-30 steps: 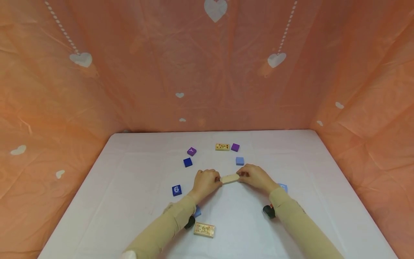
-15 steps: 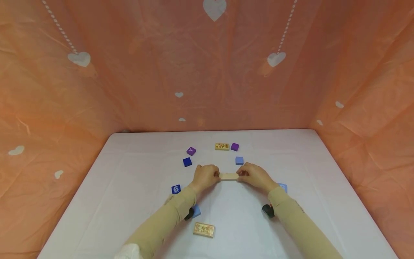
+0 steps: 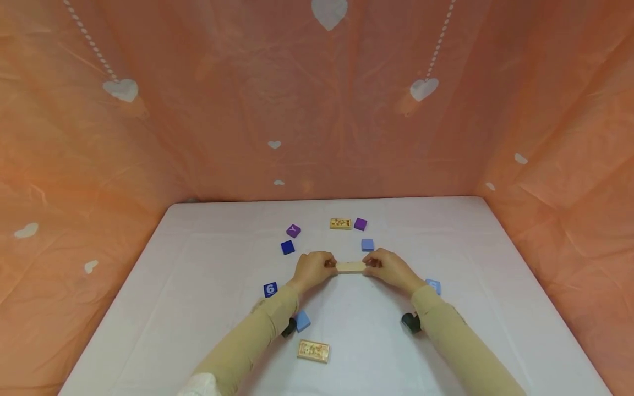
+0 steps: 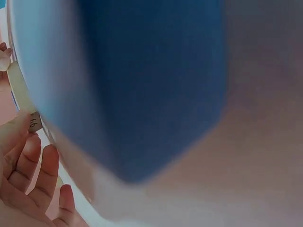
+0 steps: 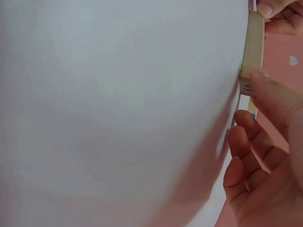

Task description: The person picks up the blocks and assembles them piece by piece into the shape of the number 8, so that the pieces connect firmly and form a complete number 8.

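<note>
A pale, flat wooden block [image 3: 350, 267] lies crosswise between my hands near the middle of the white table. My left hand [image 3: 313, 270] pinches its left end and my right hand [image 3: 392, 271] pinches its right end. Small dark print marks an end of the wooden block [image 4: 20, 87] in the left wrist view, by the thumb. From the right wrist, the same wooden block [image 5: 253, 42] shows its plain long side, with print near the thumb. Just beyond the right fingers sits a light blue tile [image 3: 367, 245]. Whether the block touches the table is unclear.
Farther back are a printed wooden block [image 3: 340, 224], purple tiles [image 3: 360, 224] [image 3: 293, 230] and a dark blue tile [image 3: 288, 247]. A blue 6 tile [image 3: 270, 289] and a light blue tile [image 3: 302, 321] lie by the left forearm. Nearer is another printed block [image 3: 313, 351].
The wooden block has turned from a slant to level with the table's back edge and shifted slightly away from me. My left hand moved slightly forward with it; the right hand stayed nearly still.
</note>
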{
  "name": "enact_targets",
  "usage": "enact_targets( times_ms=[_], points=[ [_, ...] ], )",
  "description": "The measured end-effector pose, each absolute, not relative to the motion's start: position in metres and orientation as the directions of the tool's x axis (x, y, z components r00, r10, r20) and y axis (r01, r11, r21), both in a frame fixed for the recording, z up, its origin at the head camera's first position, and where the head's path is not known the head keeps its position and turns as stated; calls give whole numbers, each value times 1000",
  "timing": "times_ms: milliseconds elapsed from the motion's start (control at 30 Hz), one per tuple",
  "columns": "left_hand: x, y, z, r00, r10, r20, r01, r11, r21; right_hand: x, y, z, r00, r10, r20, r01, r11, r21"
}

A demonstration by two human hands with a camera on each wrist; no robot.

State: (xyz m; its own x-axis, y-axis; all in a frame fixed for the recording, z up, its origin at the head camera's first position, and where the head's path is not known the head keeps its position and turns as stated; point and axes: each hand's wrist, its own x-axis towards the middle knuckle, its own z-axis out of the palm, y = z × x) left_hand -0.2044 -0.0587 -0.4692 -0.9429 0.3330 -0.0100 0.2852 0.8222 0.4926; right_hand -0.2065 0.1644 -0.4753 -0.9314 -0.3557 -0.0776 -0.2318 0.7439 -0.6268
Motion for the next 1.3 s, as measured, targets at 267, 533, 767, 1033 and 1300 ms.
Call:
enact_targets(
  times_ms=[267, 533, 767, 1033, 1300],
  points=[
    [-205, -58, -467, -945, 326, -19, 274, 822, 500, -209, 166, -470, -920, -372, -126, -217, 749, -626],
    [-207, -56, -466, -947, 317, -58, 246, 827, 506, -217, 170, -465, -923, -371, -100, -224, 732, -643],
    [-207, -57, -465, -946, 321, -55, 253, 831, 495, -232, 172, -466, -969, -246, -12, -180, 743, -645],
    [-207, -56, -464, -945, 321, -61, 251, 833, 493, -244, 173, -469, -978, -207, -8, -156, 760, -630],
    [-206, -57, -463, -946, 315, -81, 236, 836, 495, -246, 171, -470, -981, -189, -41, -123, 774, -622]
  ],
)
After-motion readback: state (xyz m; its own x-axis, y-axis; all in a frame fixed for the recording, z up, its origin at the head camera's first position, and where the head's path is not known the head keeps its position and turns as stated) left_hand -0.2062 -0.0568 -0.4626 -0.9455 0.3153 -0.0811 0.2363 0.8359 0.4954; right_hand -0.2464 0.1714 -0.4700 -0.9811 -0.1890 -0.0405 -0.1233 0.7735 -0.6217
